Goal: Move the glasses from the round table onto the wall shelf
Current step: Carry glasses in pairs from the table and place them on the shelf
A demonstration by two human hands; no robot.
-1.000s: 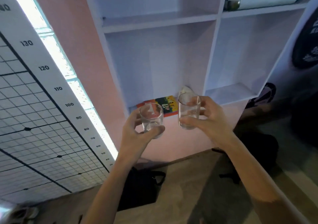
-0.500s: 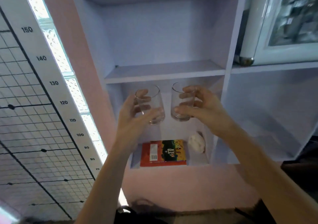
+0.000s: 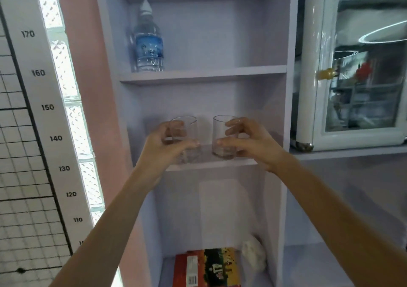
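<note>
The left forearm (image 3: 110, 220) and right forearm (image 3: 330, 200) are bare and slender, uncovered as far as the frame's lower edge. The left hand (image 3: 163, 145) and right hand (image 3: 253, 148) are bare too, nails short. A tiny glint on one right finger is too small to identify.

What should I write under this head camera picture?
Left hand grips the left clear glass tumbler, right hand the right clear glass tumbler, at the pale lilac shelf below a blue-labelled water bottle.

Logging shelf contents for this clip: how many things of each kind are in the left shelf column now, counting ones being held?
Clear glasses: 2, left glass and right glass
Water bottle: 1
Colourful book or box: 1
White crumpled object: 1
Total: 5
</note>
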